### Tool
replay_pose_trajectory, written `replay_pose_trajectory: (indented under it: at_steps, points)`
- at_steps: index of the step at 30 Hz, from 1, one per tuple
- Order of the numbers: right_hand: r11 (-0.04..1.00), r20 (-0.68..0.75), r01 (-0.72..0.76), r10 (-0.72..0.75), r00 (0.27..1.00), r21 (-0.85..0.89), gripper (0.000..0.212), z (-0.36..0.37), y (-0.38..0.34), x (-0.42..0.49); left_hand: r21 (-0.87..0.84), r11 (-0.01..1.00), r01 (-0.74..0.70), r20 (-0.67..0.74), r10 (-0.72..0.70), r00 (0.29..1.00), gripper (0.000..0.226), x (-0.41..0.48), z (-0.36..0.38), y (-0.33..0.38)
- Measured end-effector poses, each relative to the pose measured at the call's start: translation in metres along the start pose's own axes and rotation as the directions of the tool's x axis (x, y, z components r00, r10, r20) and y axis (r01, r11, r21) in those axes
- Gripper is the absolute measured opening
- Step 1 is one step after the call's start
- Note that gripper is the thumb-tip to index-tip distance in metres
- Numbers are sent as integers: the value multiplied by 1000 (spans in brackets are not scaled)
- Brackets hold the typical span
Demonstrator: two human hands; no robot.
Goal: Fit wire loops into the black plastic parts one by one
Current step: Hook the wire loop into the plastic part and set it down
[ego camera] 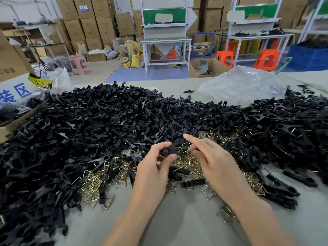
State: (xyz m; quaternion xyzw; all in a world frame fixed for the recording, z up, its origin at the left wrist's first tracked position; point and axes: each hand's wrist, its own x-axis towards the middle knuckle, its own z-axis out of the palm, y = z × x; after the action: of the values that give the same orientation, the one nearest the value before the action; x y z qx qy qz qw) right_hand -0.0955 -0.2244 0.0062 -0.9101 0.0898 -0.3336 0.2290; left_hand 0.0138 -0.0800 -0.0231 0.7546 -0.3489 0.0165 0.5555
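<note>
Assembly caught partway through one piece. The left hand (152, 167) pinched a single black plastic part (169, 151) between thumb and fingers (159, 146), raised just above the heap of wire loops (188, 162). The right hand (214, 162) hovered beside the part, index finger straight and the others curled toward the loops; whether they pinched a loop could not be told. No loop was visibly seated in the held part, so this fitting was judged unfinished. The right-hand pile (284, 125) showed wire ends and was judged already fitted. The larger left-hand pile (88, 125) looked bare, so most of the work seemed to remain. Loops lay tangled and partly buried under stray parts, which would likely hinder picking out one. A crumpled clear bag (245, 82) lay beyond the piles on the surface (177, 219), and a cardboard box (10, 63) stood at its left edge.
</note>
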Motion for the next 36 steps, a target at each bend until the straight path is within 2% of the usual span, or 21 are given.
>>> replay_pose_trajectory:
  at_steps: [3, 5, 8, 12, 22, 23, 25, 27, 29, 33, 36]
  points:
    - [998, -51, -32, 35, 998, 50, 53, 1, 2, 1, -1, 1000, 7, -3, -7, 1000, 25, 0, 0, 1]
    - [978, -90, -126, 142, 986, 168, 53, 3, 3, 2, -6, 1000, 12, 5, -12, 1000, 28, 0, 0, 1]
    - [855, -40, -296, 345, 938, 426, 53, 4, 3, 5, -13, 1000, 10, 35, -9, 999, 31, -1, 0, 2]
    - [692, 34, -369, 447, 894, 620, 56, 2, 4, 8, -31, 999, 27, 54, -25, 998, 32, 0, -1, 1]
    - [533, 132, -421, 497, 858, 734, 53, 12, -1, 8, -50, 998, 40, 96, -35, 995, 29, -2, 2, 3]
    - [477, 156, -434, 516, 842, 764, 54, 11, -1, 9, -58, 998, 39, 94, -34, 995, 30, -1, 1, 3]
    - [298, 241, -444, 529, 814, 845, 56, 10, -3, 10, -100, 994, 33, 84, -24, 996, 31, -1, 1, 5]
    - [89, 339, -428, 475, 812, 899, 59, 9, -5, 11, -183, 983, 33, 74, -20, 997, 29, -1, -1, 6]
    - [-49, 410, -426, 393, 823, 903, 57, 7, -7, 11, -255, 966, 40, 91, -17, 996, 25, 0, -2, 8]
    - [-173, 478, -446, 259, 840, 878, 47, 2, -8, 8, -388, 918, 80, 164, -17, 986, 21, 0, -3, 11]
    - [-194, 494, -455, 280, 824, 869, 50, 4, -4, 8, -430, 897, 103, 186, -24, 982, 21, 0, -3, 13]
